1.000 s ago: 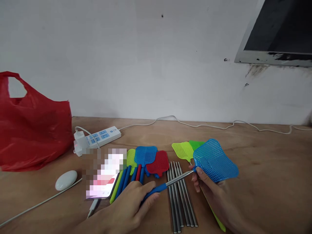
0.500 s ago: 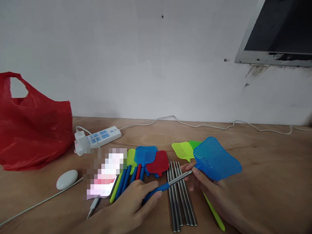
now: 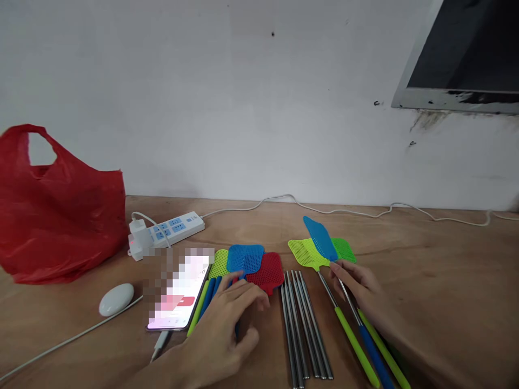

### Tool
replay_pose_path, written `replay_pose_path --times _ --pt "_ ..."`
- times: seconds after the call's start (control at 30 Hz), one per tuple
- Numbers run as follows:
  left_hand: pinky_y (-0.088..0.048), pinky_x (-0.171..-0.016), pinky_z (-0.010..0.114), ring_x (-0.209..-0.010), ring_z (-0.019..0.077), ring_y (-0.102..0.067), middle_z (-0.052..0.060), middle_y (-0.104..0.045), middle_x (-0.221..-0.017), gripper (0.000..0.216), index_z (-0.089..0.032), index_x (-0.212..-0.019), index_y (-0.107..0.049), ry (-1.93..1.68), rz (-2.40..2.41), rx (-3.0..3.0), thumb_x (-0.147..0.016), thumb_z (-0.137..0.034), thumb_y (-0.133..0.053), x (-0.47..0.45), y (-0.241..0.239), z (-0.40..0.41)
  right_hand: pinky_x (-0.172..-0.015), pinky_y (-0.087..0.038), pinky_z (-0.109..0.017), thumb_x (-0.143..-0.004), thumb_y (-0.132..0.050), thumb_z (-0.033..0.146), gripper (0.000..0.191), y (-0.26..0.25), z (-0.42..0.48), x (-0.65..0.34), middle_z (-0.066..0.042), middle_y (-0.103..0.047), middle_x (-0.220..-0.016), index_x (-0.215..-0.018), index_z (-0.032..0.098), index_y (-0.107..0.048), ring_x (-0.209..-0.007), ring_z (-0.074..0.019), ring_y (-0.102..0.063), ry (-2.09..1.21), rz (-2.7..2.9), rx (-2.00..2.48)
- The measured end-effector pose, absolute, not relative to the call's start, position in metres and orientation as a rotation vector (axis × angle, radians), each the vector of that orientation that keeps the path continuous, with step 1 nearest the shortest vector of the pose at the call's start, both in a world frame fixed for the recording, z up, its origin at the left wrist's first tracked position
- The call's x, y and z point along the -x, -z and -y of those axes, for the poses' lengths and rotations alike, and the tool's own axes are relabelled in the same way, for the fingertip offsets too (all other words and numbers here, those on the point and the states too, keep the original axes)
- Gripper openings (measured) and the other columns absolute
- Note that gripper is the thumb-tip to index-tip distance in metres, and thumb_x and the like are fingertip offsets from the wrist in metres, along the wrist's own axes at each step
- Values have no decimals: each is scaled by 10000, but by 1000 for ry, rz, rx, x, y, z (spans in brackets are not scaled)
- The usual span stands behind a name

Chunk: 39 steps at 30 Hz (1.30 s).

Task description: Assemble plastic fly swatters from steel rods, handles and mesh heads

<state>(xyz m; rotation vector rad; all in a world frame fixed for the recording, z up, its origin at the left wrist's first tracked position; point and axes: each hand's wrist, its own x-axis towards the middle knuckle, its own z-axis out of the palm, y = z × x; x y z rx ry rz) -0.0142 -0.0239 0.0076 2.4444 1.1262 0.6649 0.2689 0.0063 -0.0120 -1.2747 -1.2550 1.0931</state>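
Observation:
In my right hand (image 3: 357, 281) is a blue fly swatter (image 3: 320, 237), pinched at the neck just below its tilted mesh head. Its metal shaft and blue handle (image 3: 375, 351) point toward me. Under and beside it lie a yellow-green fly swatter (image 3: 306, 254) and another with a green head (image 3: 344, 249). My left hand (image 3: 227, 324) holds nothing, its fingers apart, over a row of loose handles (image 3: 198, 308) in yellow-green, blue and red. Just beyond it are loose swatter heads: blue (image 3: 245, 258), red (image 3: 270, 272) and yellow-green (image 3: 219, 265). Several metal rods (image 3: 304, 324) lie between my hands.
A phone (image 3: 178, 297), partly blurred out, lies left of the handles with a cable plugged in. Farther left are a white rounded object (image 3: 116, 300), a power strip (image 3: 178, 229) and a red plastic bag (image 3: 60, 210). A white cord (image 3: 287, 196) runs along the wall.
My left hand has let go of the blue handle and moved slightly left. The right hand has swung the blue swatter round and lowered it beside the yellow-green ones.

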Motion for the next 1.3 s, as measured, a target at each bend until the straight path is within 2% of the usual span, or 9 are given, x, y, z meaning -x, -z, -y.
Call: replay_pose_path --times 0.1,0.17,0.27,0.5,0.63,0.8,1.03,1.17,1.3 --pt "-247 -1148 659 -1325 337 -481 74 -601 -1358 491 -245 -1181 -577 -640 -1247 -2521 -723 -79 -512 15 -2 22 -416 -221 -247 -785 -617 701 512 19 -13 -274 69 -394 -430 -644 209 -596 -402 -108 -330 -958 1400 1350" --pt "-257 -1148 675 -1439 365 -346 91 -455 -1529 494 -249 -1292 -550 -617 -1281 -2563 -813 -131 -526 16 5 19 -420 -203 -257 -800 -573 702 515 22 -17 -279 68 -374 -418 -643 212 -607 -392 -118 -322 -853 1478 1438" --pt "-315 -1145 639 -1487 360 -256 96 -325 -1614 490 -244 -1423 -471 -586 -1316 -2602 -935 -233 -515 18 17 16 -458 -230 -279 -846 -518 642 494 25 -23 -287 35 -425 -426 -635 212 -642 -417 -150 -378 -591 1632 1535" --pt "-333 -1152 600 -1480 345 -281 112 -358 -1599 516 -227 -1485 -406 -565 -1376 -2625 -992 -343 -509 22 23 12 -506 -299 -305 -911 -434 595 516 34 -29 -294 -15 -565 -489 -673 211 -683 -492 -212 -523 -322 1798 1605" --pt "-353 -1133 610 -1471 350 -299 121 -377 -1586 488 -233 -1460 -433 -549 -1384 -2607 -994 -355 -508 21 20 13 -501 -319 -313 -907 -448 593 501 38 -33 -300 -35 -610 -498 -829 196 -743 -499 -241 -569 -220 1771 1682" --pt "-369 -1113 635 -1457 369 -321 144 -411 -1559 442 -206 -1413 -486 -511 -1405 -2587 -996 -354 -491 19 18 12 -548 -338 -322 -880 -517 541 392 45 -37 -310 -38 -660 -590 -942 207 -712 -572 -262 -628 4 1860 1809" --pt "-374 -1104 645 -1443 382 -340 138 -430 -1544 404 -218 -1366 -537 -501 -1419 -2559 -985 -351 -508 19 17 12 -545 -336 -305 -811 -616 380 218 37 -28 -307 19 -637 -574 -972 249 -684 -579 -226 -619 -153 2079 1726" --pt "-384 -1092 652 -1429 395 -360 125 -445 -1534 382 -229 -1335 -563 -544 -1404 -2543 -972 -347 -537 19 19 12 -561 -341 -310 -758 -615 274 278 37 -27 -307 5 -665 -612 -1016 256 -718 -594 -222 -595 -190 2163 1658" --pt "-362 -1105 653 -1441 385 -342 127 -423 -1549 388 -226 -1345 -552 -506 -1424 -2515 -979 -351 -526 19 18 13 -539 -332 -312 -814 -548 334 336 42 -29 -306 -2 -630 -587 -1049 207 -751 -520 -201 -545 -220 2044 1632"
